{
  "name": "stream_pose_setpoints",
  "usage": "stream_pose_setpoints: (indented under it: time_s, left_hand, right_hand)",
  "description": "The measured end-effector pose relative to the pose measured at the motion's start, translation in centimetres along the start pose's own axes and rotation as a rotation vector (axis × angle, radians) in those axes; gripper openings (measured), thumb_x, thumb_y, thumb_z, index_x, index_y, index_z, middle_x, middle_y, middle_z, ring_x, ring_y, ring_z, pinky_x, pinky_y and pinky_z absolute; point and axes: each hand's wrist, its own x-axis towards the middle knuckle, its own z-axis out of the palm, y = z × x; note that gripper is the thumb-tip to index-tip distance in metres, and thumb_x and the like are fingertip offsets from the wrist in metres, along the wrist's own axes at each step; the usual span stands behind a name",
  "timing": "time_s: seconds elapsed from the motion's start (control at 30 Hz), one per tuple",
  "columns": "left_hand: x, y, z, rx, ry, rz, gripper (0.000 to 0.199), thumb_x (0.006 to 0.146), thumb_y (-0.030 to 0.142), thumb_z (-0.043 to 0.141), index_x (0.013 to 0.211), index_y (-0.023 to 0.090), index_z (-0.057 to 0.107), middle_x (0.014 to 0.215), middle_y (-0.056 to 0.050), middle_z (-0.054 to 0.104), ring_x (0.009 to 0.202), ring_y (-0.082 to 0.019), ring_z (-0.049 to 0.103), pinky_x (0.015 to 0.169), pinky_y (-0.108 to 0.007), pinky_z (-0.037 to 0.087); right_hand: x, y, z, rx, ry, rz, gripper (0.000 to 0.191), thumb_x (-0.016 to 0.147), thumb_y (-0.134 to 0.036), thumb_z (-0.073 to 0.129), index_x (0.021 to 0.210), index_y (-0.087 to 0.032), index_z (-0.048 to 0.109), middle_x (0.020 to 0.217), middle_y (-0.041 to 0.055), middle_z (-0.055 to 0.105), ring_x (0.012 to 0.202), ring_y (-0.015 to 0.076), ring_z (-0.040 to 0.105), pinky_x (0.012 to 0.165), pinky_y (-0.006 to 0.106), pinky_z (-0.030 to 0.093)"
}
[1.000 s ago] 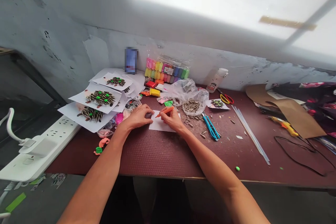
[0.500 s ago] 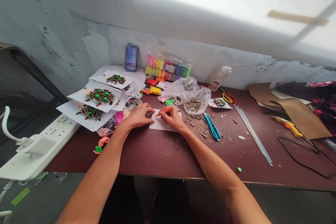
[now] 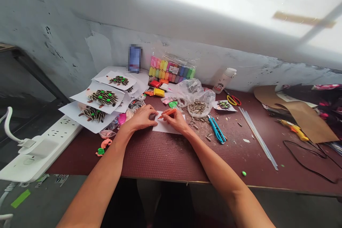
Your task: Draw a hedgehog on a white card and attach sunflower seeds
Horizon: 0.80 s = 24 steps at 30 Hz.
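A small white paper card (image 3: 165, 127) lies flat on the brown tabletop. My right hand (image 3: 176, 120) is closed around an orange pen (image 3: 169, 112), whose tip points down-left onto the card. At the card's left edge rests my left hand (image 3: 141, 117), thumb and forefinger spread apart, their tips touching the paper; its other fingers are partly hidden. Whether there are marks on the card I cannot tell. Beyond the hands sits a clear plastic bag of striped sunflower seeds (image 3: 196, 107), with a lump of green clay (image 3: 173, 104) beside it.
At left are stacked cards with seed hedgehogs (image 3: 103, 97) and a white power strip (image 3: 57, 131). A blue utility knife (image 3: 217, 130), scissors (image 3: 233, 99), glue sticks (image 3: 258, 137) and a glue gun (image 3: 295, 130) lie right. Behind stand packed coloured clay (image 3: 172, 69) and a white bottle (image 3: 224, 80).
The whole view has shifted very slightly. Both hands and the pen stay in nearly the same place on the card.
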Motion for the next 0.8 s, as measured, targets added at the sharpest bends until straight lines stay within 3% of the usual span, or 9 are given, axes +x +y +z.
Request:
stream_pose_setpoints:
  time_s: [0.43,0.8]
  left_hand:
    - [-0.11,0.35,-0.16,-0.005,-0.006,-0.010,0.039,0.071,0.040,0.073,0.107,0.026,0.077,0.114,-0.007,0.065,0.115,-0.030,0.058,0.099,-0.040,0.048]
    - [-0.11,0.42,-0.22,-0.010,-0.015,-0.016,0.039,0.071,0.038,0.073,0.108,0.024,0.077,0.116,-0.008,0.065,0.115,-0.031,0.057,0.099,-0.040,0.048]
  right_hand:
    - [0.05,-0.12,-0.34,-0.021,-0.022,-0.023,0.027,0.082,-0.042,0.073,0.069,-0.019,0.079,0.091,0.0074,0.075,0.069,0.0142,0.060,0.058,0.024,0.046]
    - [0.15,0.28,-0.37,-0.034,-0.055,-0.053,0.027,0.084,-0.041,0.070,0.071,-0.020,0.079,0.091,0.0066,0.074,0.066,0.0131,0.057,0.058,0.024,0.043]
